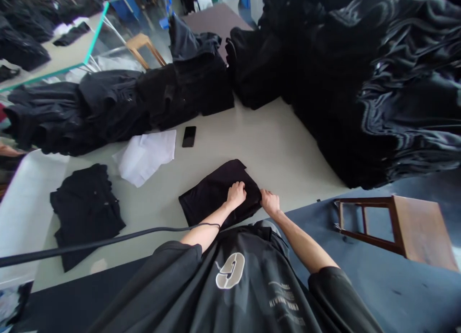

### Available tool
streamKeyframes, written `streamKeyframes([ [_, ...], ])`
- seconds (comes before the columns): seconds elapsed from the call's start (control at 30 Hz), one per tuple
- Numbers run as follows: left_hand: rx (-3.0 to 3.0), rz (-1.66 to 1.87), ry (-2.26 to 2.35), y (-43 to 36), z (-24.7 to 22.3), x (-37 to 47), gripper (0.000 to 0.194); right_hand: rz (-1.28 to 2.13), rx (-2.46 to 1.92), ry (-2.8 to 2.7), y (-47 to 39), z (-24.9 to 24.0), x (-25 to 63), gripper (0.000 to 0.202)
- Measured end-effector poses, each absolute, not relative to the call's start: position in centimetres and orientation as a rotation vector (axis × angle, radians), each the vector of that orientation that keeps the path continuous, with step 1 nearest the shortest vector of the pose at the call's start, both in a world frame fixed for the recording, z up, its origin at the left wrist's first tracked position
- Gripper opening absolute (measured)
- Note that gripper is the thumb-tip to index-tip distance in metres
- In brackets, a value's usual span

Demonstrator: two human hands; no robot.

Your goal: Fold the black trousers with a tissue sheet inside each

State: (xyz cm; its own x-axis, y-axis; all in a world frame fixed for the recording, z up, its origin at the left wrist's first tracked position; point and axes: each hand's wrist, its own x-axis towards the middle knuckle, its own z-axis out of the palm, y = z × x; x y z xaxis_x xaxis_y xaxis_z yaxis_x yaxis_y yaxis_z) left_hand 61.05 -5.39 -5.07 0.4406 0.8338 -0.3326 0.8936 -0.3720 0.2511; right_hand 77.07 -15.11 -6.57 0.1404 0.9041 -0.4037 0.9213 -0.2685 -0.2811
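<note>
A folded black garment (212, 191) lies on the table close to my body. My left hand (236, 195) is on top of it, fingers curled into the cloth near its right part. At the garment's right edge, my right hand (269, 202) pinches the fabric, with the fingertips partly hidden by the cloth. Further left on the table is a second folded black garment (86, 210), apart from both hands.
Folded black garments (115, 98) line the table's far side, and a tall black stack (342, 93) rises at the right. A phone (189, 136) and white sheets (147, 155) lie on the table (273, 136). A wooden stool (399, 222) is at the right; a black cable (108, 239) crosses my left arm.
</note>
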Motion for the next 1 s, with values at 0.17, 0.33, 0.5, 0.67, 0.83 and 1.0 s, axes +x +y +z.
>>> streamKeyframes([
  [0.17,2.182,-0.333,1.559,-3.7,-5.9,62.1,0.02,-0.817,2.45,1.839,-18.0,-6.8,77.1,0.038],
  [0.33,2.27,-0.304,1.642,-3.9,-6.1,63.0,0.027,-0.912,2.514,1.79,-22.3,-7.4,77.3,0.036],
  [0.5,2.471,-0.121,1.433,-6.6,-5.6,62.6,0.035,-0.901,2.591,1.931,-23.1,-7.4,78.5,0.045],
  [0.67,2.647,-0.093,0.942,-11.3,-7.4,60.7,0.065,-0.832,2.452,2.361,-20.7,-8.0,77.5,0.059],
  [0.83,2.697,-0.164,0.724,-12.1,-8.0,57.4,0.07,-0.61,2.208,2.512,-20.3,-8.9,77.5,0.041],
  [1.0,2.533,-0.008,1.476,-11.9,-6.1,47.5,0.055,-0.479,2.03,2.633,-21.1,-7.7,79.2,0.023],
])
